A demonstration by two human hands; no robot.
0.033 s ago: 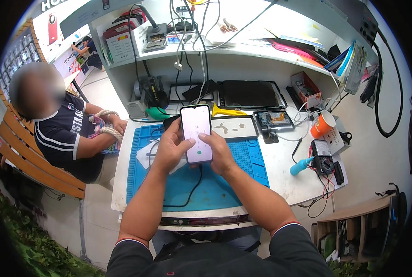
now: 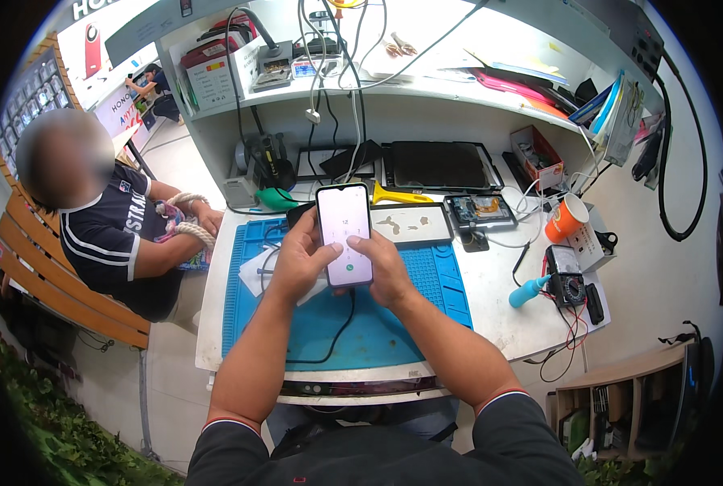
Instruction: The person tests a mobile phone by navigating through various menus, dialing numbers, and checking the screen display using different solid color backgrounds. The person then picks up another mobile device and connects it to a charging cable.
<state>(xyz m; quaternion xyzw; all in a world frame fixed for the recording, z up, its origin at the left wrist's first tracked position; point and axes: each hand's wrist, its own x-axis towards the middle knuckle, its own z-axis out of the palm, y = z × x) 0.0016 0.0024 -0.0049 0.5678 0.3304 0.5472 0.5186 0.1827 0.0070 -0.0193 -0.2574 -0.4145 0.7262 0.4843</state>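
Observation:
Both my hands hold a smartphone (image 2: 344,212) upright over the blue work mat (image 2: 361,332). Its lit screen has a dial pad and a green call button. My left hand (image 2: 298,263) wraps the left edge, thumb over the lower screen. At the right edge, my right hand (image 2: 387,271) grips the phone with its thumb on the keypad area; its other fingers are mostly hidden behind. A black cable (image 2: 341,330) runs from beneath the phone down onto the mat. White paper (image 2: 256,271) lies partly under my left hand.
A framed panel (image 2: 414,235), an opened device (image 2: 481,212), an orange cup (image 2: 566,219), a light blue bottle (image 2: 529,292) and a multimeter (image 2: 568,279) occupy the bench's right side. Cables hang from the shelf (image 2: 426,93). A seated person (image 2: 119,235) is at the left.

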